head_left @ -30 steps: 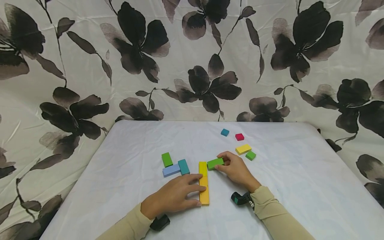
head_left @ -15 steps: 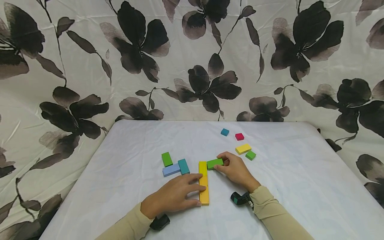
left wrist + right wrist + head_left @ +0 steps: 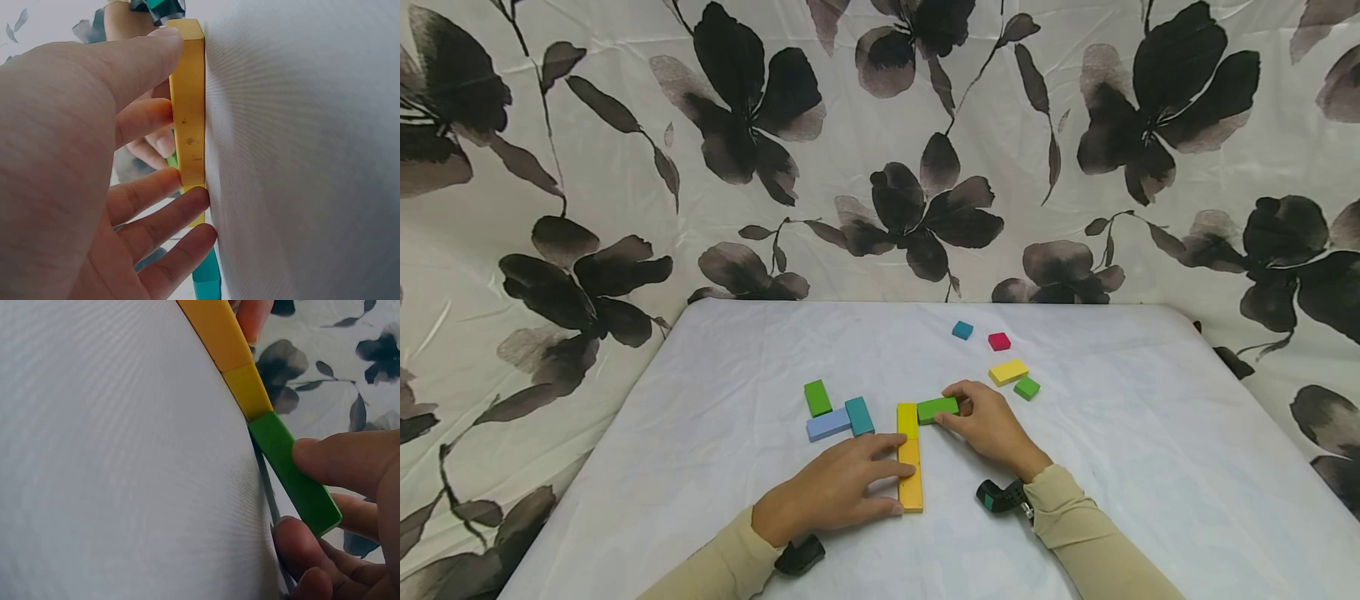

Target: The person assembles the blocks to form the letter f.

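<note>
An orange-yellow block [image 3: 912, 496] and a yellow block [image 3: 907, 415] lie end to end in a line pointing away from me. My left hand [image 3: 835, 483] rests along the line's left side, its fingers loosely extended and a fingertip on top. In the left wrist view the thumb touches the orange-yellow block [image 3: 190, 119] close to its near end. My right hand [image 3: 988, 423] pinches a green block [image 3: 936, 410] by its right end between thumb and fingers. That green block lies crosswise, its left end right at the yellow block's far right side.
Left of the line sit a teal block [image 3: 859, 415], a light blue block [image 3: 828, 425] and another green block [image 3: 817, 399]. Farther right are a yellow block [image 3: 1008, 372], a small green block [image 3: 1027, 388], a red block [image 3: 999, 342] and a small blue block [image 3: 962, 331].
The green block in my right hand has shifted very slightly left, closer against the yellow block. My left hand and the other blocks stay put.
</note>
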Demonstrator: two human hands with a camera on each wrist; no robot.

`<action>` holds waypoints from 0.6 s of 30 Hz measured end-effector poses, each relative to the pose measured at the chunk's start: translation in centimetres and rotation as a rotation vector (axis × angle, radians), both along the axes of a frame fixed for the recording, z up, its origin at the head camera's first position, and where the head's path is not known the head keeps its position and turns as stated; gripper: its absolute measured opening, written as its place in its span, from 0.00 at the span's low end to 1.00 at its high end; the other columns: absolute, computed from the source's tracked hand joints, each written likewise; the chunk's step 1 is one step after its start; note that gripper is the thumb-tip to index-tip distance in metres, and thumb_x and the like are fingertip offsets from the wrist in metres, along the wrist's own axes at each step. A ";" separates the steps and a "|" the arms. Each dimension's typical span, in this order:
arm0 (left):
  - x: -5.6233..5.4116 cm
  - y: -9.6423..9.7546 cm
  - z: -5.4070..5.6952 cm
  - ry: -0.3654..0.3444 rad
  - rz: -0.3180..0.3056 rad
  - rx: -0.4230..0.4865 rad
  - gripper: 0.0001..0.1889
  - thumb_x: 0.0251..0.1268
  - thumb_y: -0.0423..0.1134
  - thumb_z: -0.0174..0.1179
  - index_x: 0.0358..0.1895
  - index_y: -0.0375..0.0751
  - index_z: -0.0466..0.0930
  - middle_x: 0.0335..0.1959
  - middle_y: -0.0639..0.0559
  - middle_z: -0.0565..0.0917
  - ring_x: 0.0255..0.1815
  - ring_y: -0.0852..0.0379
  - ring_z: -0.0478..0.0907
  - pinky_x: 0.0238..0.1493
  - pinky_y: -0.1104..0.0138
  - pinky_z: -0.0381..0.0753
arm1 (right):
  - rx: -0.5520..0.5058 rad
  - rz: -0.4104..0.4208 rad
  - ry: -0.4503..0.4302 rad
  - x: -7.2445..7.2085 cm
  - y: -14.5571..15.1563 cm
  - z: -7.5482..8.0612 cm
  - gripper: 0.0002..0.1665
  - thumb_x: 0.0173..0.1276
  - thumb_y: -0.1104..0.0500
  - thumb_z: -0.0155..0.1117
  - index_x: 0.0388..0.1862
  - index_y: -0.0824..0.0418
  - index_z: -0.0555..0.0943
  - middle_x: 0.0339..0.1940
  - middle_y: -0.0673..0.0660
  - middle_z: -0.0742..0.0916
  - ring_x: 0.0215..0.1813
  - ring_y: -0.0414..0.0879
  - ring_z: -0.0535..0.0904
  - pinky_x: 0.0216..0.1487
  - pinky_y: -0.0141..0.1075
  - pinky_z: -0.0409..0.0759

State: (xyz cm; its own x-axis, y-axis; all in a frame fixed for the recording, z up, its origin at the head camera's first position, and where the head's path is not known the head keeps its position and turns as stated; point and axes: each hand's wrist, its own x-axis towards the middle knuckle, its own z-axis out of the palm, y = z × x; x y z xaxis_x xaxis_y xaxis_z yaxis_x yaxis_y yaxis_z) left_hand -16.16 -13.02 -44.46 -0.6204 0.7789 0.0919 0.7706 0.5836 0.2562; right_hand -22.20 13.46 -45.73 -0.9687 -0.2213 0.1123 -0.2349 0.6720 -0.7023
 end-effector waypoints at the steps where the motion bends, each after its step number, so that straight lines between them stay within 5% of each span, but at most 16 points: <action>1: 0.0 0.0 0.0 0.000 0.000 -0.001 0.25 0.69 0.61 0.60 0.65 0.58 0.80 0.73 0.51 0.69 0.69 0.54 0.69 0.65 0.57 0.73 | 0.002 0.002 0.005 0.0 0.0 0.0 0.21 0.64 0.53 0.75 0.54 0.58 0.83 0.37 0.51 0.81 0.38 0.46 0.74 0.39 0.39 0.75; 18: 0.0 0.1 0.0 -0.015 0.007 -0.011 0.25 0.69 0.61 0.60 0.65 0.59 0.80 0.73 0.52 0.68 0.69 0.54 0.69 0.65 0.58 0.73 | 0.041 -0.002 0.020 0.2 0.0 0.0 0.22 0.63 0.53 0.76 0.55 0.58 0.84 0.39 0.51 0.80 0.38 0.45 0.74 0.40 0.38 0.75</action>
